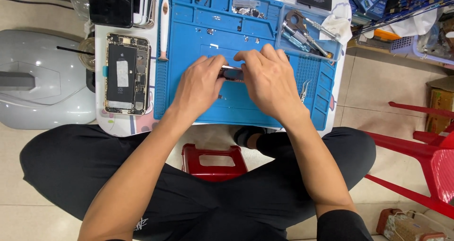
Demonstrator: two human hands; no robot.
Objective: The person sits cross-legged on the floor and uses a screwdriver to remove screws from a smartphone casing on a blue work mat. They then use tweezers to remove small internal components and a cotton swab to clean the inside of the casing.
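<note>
Both my hands meet over the middle of a blue repair mat (189, 42) on a small white table. My left hand (198, 85) and my right hand (269, 80) together grip a small flat phone part with a shiny metal edge (231, 72); fingers hide most of it. An opened phone body (126, 73), showing its black battery and boards, lies on the table to the left of the mat. Tweezers (305, 89) rest on the mat just right of my right hand.
Screwdrivers and metal tools (302, 33) fill the mat's upper right tray beside a white cloth (336, 24). Dark phone screens (113, 4) stack at upper left. A grey machine (42, 80) stands left, red chairs (425, 156) right, a red stool (215, 161) below.
</note>
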